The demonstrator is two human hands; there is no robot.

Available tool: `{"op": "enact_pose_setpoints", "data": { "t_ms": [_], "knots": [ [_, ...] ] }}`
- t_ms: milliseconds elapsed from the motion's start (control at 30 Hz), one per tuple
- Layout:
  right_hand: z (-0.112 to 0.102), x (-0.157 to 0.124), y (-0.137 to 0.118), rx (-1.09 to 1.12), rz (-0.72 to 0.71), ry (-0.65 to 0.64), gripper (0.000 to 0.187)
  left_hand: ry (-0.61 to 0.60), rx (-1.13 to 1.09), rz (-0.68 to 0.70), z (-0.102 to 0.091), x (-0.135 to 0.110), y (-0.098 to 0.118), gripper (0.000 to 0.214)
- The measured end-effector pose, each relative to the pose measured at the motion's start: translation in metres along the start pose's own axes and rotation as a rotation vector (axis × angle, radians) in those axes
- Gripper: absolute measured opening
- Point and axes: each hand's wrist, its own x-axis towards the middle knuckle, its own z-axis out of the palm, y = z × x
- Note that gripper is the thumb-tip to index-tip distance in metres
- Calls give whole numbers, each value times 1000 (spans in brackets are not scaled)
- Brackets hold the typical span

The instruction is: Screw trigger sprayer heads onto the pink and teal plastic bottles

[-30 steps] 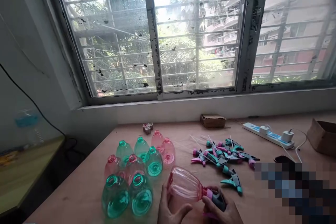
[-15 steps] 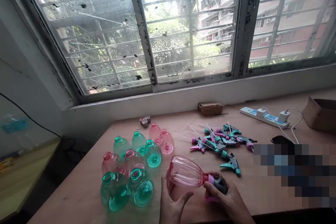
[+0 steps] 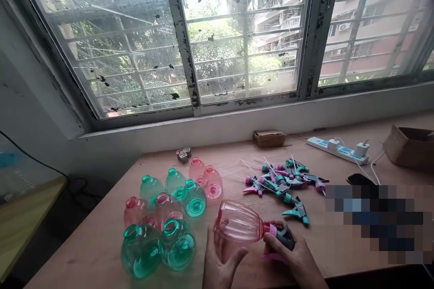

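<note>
A clear pink spray bottle (image 3: 240,222) lies sideways in the air above the table's front part, its neck pointing right. My left hand (image 3: 221,257) cups its base, fingers behind the plastic and the thumb held away from it. At the neck, my right hand (image 3: 294,248) is closed around a grey and pink trigger sprayer (image 3: 284,237), whose pink collar sits against the bottle's neck. Part of the sprayer is hidden by the fingers. To the left stand several open green bottles (image 3: 178,244) and pink bottles (image 3: 213,182), upright and without sprayers.
A heap of loose trigger sprayers (image 3: 281,179) with thin tubes lies beyond my right hand. Farther back are a small cardboard box (image 3: 269,139), a white power strip (image 3: 339,150), an open brown box (image 3: 408,146) and a dark phone-like object (image 3: 362,179). A window runs behind the table.
The camera view has shifted slightly, so the standing bottles appear a little farther left. Both hands keep nearly the same hold on the pink bottle and sprayer.
</note>
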Motion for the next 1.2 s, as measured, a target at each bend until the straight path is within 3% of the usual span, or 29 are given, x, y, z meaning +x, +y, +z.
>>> {"op": "enact_pose_setpoints", "data": {
  "t_ms": [233,367,567,700,867,1033,1200],
  "knots": [
    [9,-4,-1,-30,-57,9,39,131,69,22,6,0,9,83],
    [0,-1,-2,-9,9,-9,41,94,134,111,7,1,10,81],
    [2,-3,-7,7,-23,32,39,77,117,3,5,-2,5,87],
    [9,-6,-9,-5,-54,40,40,83,70,29,5,0,8,80],
    [0,-3,-7,-48,-54,51,38,63,116,115,4,2,11,76],
    [2,-5,-7,-54,-82,45,36,41,120,158,1,0,6,99],
    [10,-7,-6,-41,-74,113,38,138,219,198,-1,3,7,71]
  ]
}}
